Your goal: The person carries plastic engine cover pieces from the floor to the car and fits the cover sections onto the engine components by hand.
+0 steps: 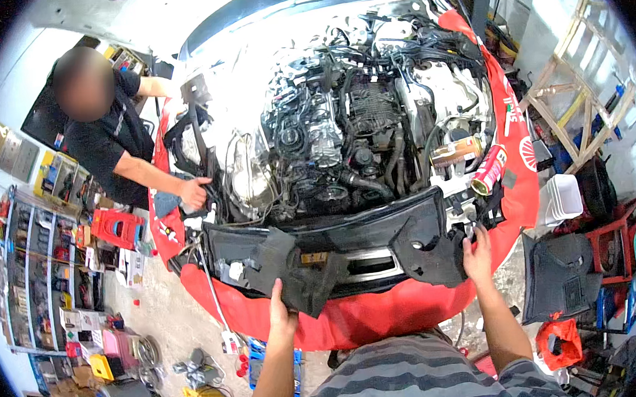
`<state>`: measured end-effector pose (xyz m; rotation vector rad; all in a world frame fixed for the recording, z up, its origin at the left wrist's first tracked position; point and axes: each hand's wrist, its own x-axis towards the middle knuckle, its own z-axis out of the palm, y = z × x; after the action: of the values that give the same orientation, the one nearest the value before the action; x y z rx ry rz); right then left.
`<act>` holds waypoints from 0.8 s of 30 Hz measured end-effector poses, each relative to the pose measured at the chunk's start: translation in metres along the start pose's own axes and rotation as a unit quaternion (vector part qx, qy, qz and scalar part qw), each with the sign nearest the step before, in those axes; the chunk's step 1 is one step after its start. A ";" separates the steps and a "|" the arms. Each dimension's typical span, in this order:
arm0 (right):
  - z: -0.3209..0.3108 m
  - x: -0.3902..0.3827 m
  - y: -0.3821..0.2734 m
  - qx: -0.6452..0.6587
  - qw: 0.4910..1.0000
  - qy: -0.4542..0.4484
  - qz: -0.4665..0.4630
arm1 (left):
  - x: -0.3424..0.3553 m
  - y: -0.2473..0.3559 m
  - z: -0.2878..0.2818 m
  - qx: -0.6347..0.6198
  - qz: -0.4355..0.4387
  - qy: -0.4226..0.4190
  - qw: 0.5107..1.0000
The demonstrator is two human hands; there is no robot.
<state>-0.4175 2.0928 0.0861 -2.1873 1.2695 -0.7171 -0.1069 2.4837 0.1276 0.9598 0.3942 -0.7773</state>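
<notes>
In front of me is a car's open engine bay, with the engine (320,130) exposed. My left hand (283,313) is closed on the lower edge of a dark, felt-like liner piece (294,272), its thumb on top. My right hand (477,258) is closed at the right end of a similar black liner piece (429,253) with a round hole in it. Whether the two pieces join is unclear. Both lie over the black front trim panel (321,236) at the car's nose. A red fender cover (381,314) drapes the front below them.
A co-worker (112,133) leans on the car's left side, one hand near its edge. A red can (489,170) and a brown cylinder (456,151) lie at the bay's right. Shelves (40,268) stand left; a wooden frame (572,78) and white bucket (562,197) stand right.
</notes>
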 end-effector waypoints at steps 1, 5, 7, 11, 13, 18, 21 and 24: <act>0.000 -0.012 -0.003 -0.009 1.000 0.004 0.004 | 0.001 -0.007 -0.010 -0.006 0.004 -0.003 1.000; -0.004 -0.052 -0.034 -0.078 0.996 -0.025 0.031 | 0.004 -0.024 0.008 -0.023 0.067 -0.047 0.996; 0.000 -0.068 -0.038 -0.092 0.995 -0.030 0.032 | 0.002 -0.026 0.017 0.009 0.110 0.048 0.993; 0.019 -0.068 -0.012 -0.034 0.993 0.040 0.107 | 0.002 -0.029 0.046 0.182 0.156 0.174 0.955; 0.018 -0.061 0.003 -0.007 0.987 0.054 0.150 | -0.002 -0.030 0.057 0.357 0.174 0.206 0.894; 0.006 -0.053 0.006 0.242 0.922 -0.075 0.294 | -0.006 -0.028 0.050 0.449 0.266 0.241 0.818; -0.010 -0.057 -0.010 0.429 0.829 -0.134 0.332 | -0.013 -0.022 0.045 0.511 0.330 0.259 0.751; -0.039 -0.063 -0.084 0.499 0.799 -0.122 0.313 | -0.045 -0.018 0.055 0.587 0.443 0.164 0.658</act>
<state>-0.4179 2.1789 0.1583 -0.8822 1.0138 -0.5830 -0.1516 2.4496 0.1744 2.2917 -0.4029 0.2042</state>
